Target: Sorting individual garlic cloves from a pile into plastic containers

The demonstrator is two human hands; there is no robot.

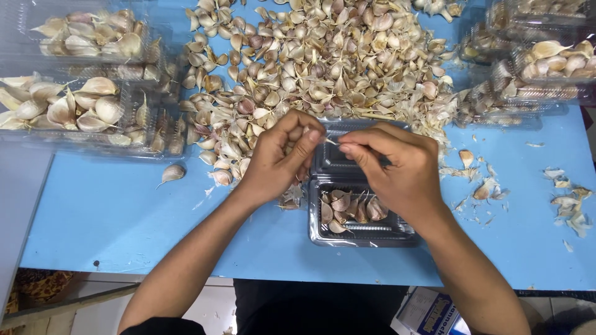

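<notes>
My left hand [279, 158] is curled around a garlic clove, mostly hidden by its fingers. The thumb and forefinger of my right hand [397, 167] pinch a thin strip of garlic skin [331, 142] at the clove's tip. Both hands hover over an open clear plastic clamshell box [323, 232] on the blue table [124, 211]. Several garlic cloves [347, 208] lie in the box's near half. A big heap of loose garlic cloves [316, 62] spreads just beyond my hands.
Filled clear boxes of garlic [81, 105] are stacked at the left, and more boxes [546, 62] at the right. A single clove [172, 173] lies at the left. Skin scraps [568, 201] litter the right side. The table's near edge runs below the box.
</notes>
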